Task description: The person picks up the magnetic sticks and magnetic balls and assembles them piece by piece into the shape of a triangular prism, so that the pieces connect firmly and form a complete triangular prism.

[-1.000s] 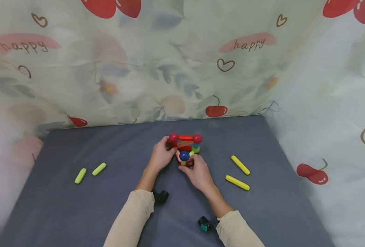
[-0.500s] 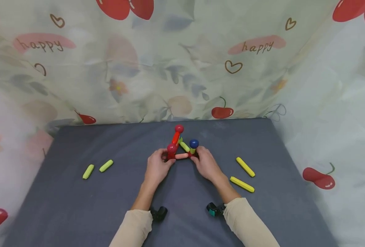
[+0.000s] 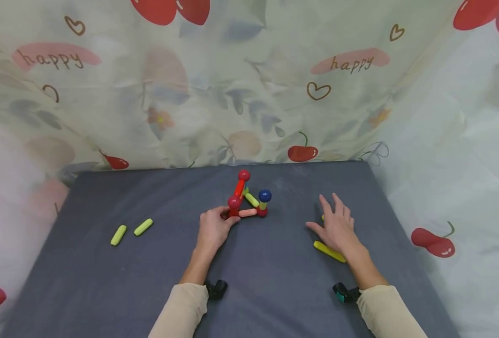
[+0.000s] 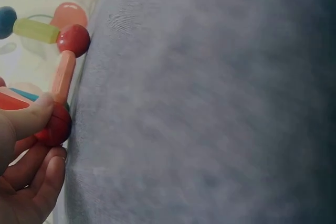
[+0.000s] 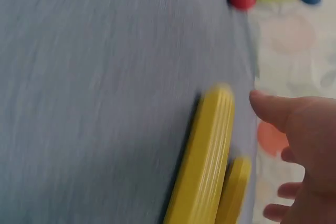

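A structure of rods and balls stands on the table in the head view. Its near edge is a pink rod [image 3: 247, 213] between two red balls. My left hand [image 3: 213, 229] pinches the lower red ball [image 4: 59, 127] at its near left corner. A blue ball [image 3: 265, 195] tops a short yellow-green rod at the right corner. Red balls [image 3: 244, 175] cap the left side, with a red rod [image 3: 239, 188] between them. My right hand [image 3: 338, 227] is spread, holding nothing, above two yellow rods. The nearer yellow rod [image 3: 329, 252] shows well; the farther one is mostly hidden.
Two short light-green rods [image 3: 143, 227] lie apart on the left of the grey-covered table [image 3: 169, 291]. A patterned cloth [image 3: 215, 94] hangs behind the table's far edge and at both sides.
The structure has been turned and set with its pink rod toward me. My right hand has let go of its right corner and moved right, over the yellow rods. My left hand keeps hold.
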Tool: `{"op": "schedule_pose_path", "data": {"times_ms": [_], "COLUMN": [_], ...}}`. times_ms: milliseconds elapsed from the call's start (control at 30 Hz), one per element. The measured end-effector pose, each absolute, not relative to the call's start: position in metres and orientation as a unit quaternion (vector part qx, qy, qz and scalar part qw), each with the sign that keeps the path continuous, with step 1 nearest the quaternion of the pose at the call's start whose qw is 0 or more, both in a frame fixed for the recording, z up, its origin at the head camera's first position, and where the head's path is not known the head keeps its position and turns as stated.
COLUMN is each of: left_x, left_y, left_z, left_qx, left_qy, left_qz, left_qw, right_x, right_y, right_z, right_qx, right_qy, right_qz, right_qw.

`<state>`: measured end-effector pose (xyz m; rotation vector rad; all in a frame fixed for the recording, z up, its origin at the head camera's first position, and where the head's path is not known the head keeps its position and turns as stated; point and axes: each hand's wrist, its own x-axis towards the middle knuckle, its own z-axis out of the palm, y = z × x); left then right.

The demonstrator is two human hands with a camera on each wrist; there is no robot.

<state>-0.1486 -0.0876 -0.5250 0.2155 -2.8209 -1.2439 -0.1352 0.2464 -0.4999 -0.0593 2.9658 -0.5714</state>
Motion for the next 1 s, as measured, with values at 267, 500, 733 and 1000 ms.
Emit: {"op": "schedule_pose_path", "data": {"times_ms": [267,500,733,1000], "left_x": [-0.148,-0.149,-0.149,-0.149], "left_y": [-0.089,-0.088,-0.087,-0.087], "left_z": [-0.525,-0.525,-0.525,-0.524], "left_qx": [0.066,0.066,0.067,0.071], "left_qy": [-0.917,-0.917,-0.918,-0.919], "left_qz": [-0.392,-0.393,-0.389,-0.387], "left_qw": [0.034,0.023,0.029,0.034], "right_x": [-0.126,-0.144,-0.174,-0.192], "right_y": [0.271,0.24,0.169,0.109], "right_z": [-0.505,-0.485,-0.43,-0.434], "right_qx": [0.0,-0.063,-0.145,-0.214], "right_qy": [0.981,0.976,0.902,0.876], "right_qz": [-0.191,-0.206,-0.388,-0.427], "right_qw": [0.042,-0.019,-0.121,-0.075]}}
